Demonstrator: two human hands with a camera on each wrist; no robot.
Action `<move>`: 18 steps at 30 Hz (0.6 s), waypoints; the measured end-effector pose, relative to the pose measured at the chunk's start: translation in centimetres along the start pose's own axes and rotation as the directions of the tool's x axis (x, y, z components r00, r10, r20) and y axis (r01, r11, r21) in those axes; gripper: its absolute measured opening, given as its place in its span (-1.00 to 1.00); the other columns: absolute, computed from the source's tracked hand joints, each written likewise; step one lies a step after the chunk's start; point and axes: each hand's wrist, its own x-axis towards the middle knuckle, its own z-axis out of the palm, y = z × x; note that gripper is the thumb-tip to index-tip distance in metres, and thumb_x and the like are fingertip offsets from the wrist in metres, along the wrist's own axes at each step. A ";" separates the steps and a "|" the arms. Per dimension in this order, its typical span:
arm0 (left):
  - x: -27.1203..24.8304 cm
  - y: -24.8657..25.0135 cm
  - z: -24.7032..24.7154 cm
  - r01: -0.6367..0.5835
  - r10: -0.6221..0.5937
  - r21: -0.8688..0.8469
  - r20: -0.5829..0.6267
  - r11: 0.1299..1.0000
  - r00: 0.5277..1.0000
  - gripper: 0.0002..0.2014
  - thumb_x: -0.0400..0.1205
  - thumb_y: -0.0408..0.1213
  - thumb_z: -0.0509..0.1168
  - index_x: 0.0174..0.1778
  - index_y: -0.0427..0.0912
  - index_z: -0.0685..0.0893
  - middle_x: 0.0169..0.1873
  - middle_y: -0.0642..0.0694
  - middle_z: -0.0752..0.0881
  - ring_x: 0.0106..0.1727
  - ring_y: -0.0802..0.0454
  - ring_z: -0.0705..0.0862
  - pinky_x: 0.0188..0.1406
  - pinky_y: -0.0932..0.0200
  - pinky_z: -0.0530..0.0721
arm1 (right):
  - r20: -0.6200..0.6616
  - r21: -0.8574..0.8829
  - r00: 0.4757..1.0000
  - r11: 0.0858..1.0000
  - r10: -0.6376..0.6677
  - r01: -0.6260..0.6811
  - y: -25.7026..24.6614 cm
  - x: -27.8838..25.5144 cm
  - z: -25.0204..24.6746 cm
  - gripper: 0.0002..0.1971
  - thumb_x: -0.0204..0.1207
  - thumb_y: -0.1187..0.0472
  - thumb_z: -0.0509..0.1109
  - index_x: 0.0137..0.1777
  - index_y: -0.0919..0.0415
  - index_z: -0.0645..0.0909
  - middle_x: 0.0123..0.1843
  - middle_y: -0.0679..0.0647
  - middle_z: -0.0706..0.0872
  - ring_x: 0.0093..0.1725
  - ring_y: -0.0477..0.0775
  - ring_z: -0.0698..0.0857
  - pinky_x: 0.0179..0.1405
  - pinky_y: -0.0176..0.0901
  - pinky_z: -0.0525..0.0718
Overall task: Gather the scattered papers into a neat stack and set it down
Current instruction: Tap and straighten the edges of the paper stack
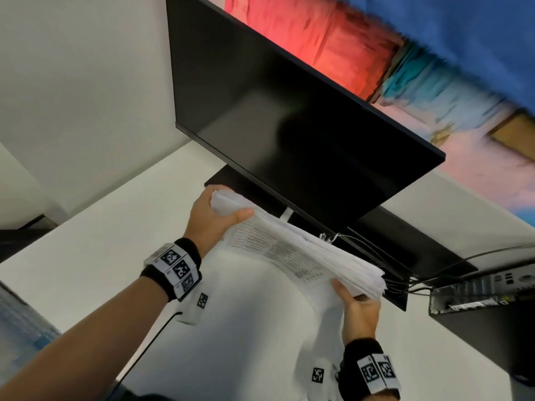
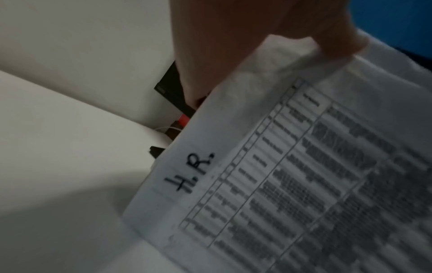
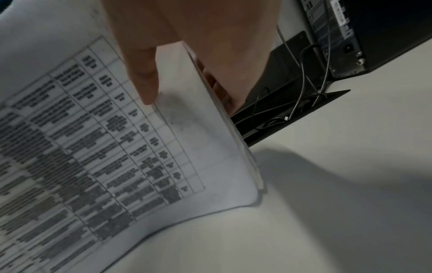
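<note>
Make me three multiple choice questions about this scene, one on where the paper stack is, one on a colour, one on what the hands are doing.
1. Where is the paper stack?
A. flat on the desk
B. held up in front of the monitor
C. on top of the computer

2. What colour is the handwriting on the top sheet?
A. red
B. green
C. black

3. How is the stack held?
A. left hand and right hand grip opposite ends
B. one hand only
C. no hand touches it

Answers: B, the stack is lifted off the white desk before the dark screen; C, black marker letters show; A, a thumb lies over each end.
</note>
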 end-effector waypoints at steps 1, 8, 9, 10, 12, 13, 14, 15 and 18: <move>0.1 0.4 0.2 -0.018 0.017 -0.025 -0.008 1.000 1.000 -0.60 0.48 -0.25 0.58 0.16 -0.26 0.64 0.03 -0.11 0.78 -0.02 0.06 0.77 -0.24 0.44 0.71 | -0.005 -0.029 1.000 0.999 -0.030 0.030 -0.1 0.1 -0.1 -0.33 0.38 0.44 0.63 0.49 0.19 0.54 0.28 0.10 0.77 0.24 -0.12 0.78 0.41 0.05 0.67; 1.5 2.0 1.7 -0.005 -0.009 -0.083 -0.164 0.997 0.986 -0.88 0.58 -0.19 0.42 -0.17 -0.13 0.65 -0.20 0.01 0.68 -0.19 0.10 0.65 -0.16 0.22 0.61 | -0.038 -0.309 0.869 0.832 -0.494 0.460 -2.6 -0.6 0.4 -0.03 0.38 0.45 0.62 0.70 0.00 0.21 0.62 0.13 0.40 0.63 -0.07 0.40 0.52 -0.23 0.45; 1.8 1.9 1.8 0.002 -0.018 -0.091 -0.177 0.996 0.984 -0.93 0.57 -0.23 0.39 -0.18 -0.11 0.65 -0.17 -0.01 0.69 -0.15 0.07 0.65 -0.12 0.18 0.61 | 0.011 -0.373 0.826 0.764 -0.563 0.526 -2.8 -0.5 0.4 -0.14 0.42 0.42 0.60 0.68 0.11 0.30 0.62 0.19 0.37 0.63 -0.05 0.39 0.52 -0.28 0.44; 2.0 1.8 1.9 0.007 -0.025 -0.097 -0.187 0.995 0.982 -0.95 0.56 -0.24 0.35 -0.20 -0.09 0.65 -0.16 -0.03 0.70 -0.13 0.04 0.66 -0.09 0.13 0.62 | 0.070 -0.434 0.788 0.692 -0.612 0.576 -3.0 -0.5 0.4 -0.27 0.46 0.38 0.56 0.63 0.20 0.41 0.59 0.20 0.37 0.61 -0.10 0.39 0.51 -0.33 0.45; 2.1 1.7 2.0 0.015 -0.038 -0.123 -0.188 0.992 0.981 -0.94 0.57 -0.23 0.29 -0.19 -0.08 0.64 -0.15 -0.07 0.71 -0.14 0.01 0.65 -0.10 0.10 0.61 | 0.135 -0.477 0.765 0.636 -0.630 0.607 -3.1 -0.4 0.2 -0.46 0.50 0.29 0.52 0.50 0.20 0.57 0.55 0.14 0.41 0.54 -0.21 0.42 0.47 -0.29 0.51; 2.1 1.6 2.1 0.015 -0.038 -0.129 -0.175 0.992 0.984 -0.92 0.60 -0.22 0.28 -0.15 -0.12 0.64 -0.15 -0.07 0.70 -0.17 0.03 0.65 -0.13 0.13 0.60 | 0.120 -0.464 0.797 0.676 -0.593 0.573 -2.9 -0.1 0.0 -0.46 0.50 0.27 0.54 0.50 0.16 0.57 0.55 0.10 0.45 0.53 -0.18 0.45 0.47 -0.20 0.54; 2.0 1.6 2.1 0.020 -0.039 -0.123 -0.155 0.992 0.987 -0.89 0.63 -0.20 0.28 -0.10 -0.16 0.64 -0.17 -0.05 0.69 -0.20 0.06 0.64 -0.17 0.16 0.59 | 0.069 -0.425 0.856 0.761 -0.512 0.489 -2.8 0.0 -0.2 -0.38 0.49 0.27 0.57 0.56 0.12 0.51 0.55 0.06 0.49 0.53 -0.10 0.50 0.46 -0.11 0.55; 1.9 1.5 2.0 0.029 -0.044 -0.118 -0.130 0.993 0.990 -0.85 0.66 -0.17 0.28 -0.05 -0.19 0.64 -0.18 -0.02 0.68 -0.23 0.09 0.64 -0.19 0.18 0.58 | 0.011 -0.350 0.920 0.860 -0.392 0.371 -2.6 0.3 -0.5 -0.26 0.48 0.29 0.59 0.64 0.08 0.40 0.55 0.03 0.52 0.52 -0.02 0.54 0.46 -0.03 0.56; 1.7 0.7 1.1 0.078 -0.085 -0.142 -0.043 0.987 0.995 -0.61 0.59 0.06 0.28 0.09 -0.22 0.65 -0.16 0.02 0.69 -0.21 0.11 0.66 -0.17 0.17 0.59 | -0.026 -0.089 0.999 0.995 0.036 -0.038 -2.0 1.1 -1.0 -0.28 0.48 0.33 0.58 0.61 0.04 0.41 0.41 0.08 0.67 0.41 0.16 0.65 0.43 0.07 0.57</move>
